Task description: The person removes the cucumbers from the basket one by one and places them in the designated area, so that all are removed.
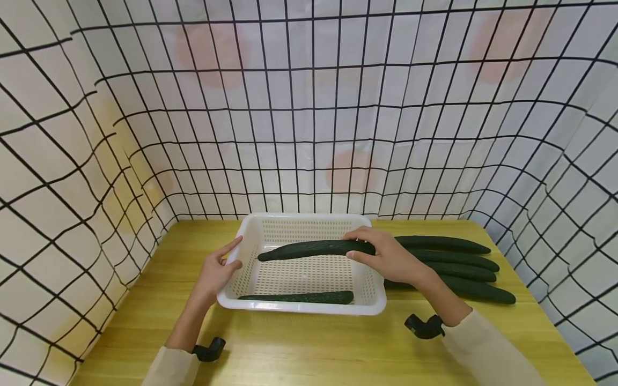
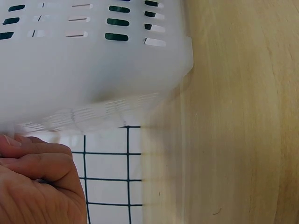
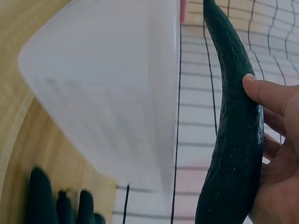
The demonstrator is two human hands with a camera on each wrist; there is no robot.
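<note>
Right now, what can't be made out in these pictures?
Head view: the near rim of the basket hides part of the cucumber inside.
Head view: the right hand and forearm cover parts of the cucumbers on the table.
Left wrist view: the frame edge cuts off part of the left hand.
Right wrist view: the bottom edge cuts off the held cucumber and the blurred cucumbers on the table.

Back wall [image 1: 323,123], upper and middle frame: white, ruled with black grid lines. Left wall [image 1: 53,177] and right wall [image 1: 569,187], at the frame's sides: same pattern, lines wavy. Pinkish round patches [image 1: 212,53], faint — upper left, upper right, just right of centre. Yellow patches, blurred, on left wall. Tabletop [image 1: 309,354], lower frame: yellowish wood grain — pale sheen at bottom centre.
</note>
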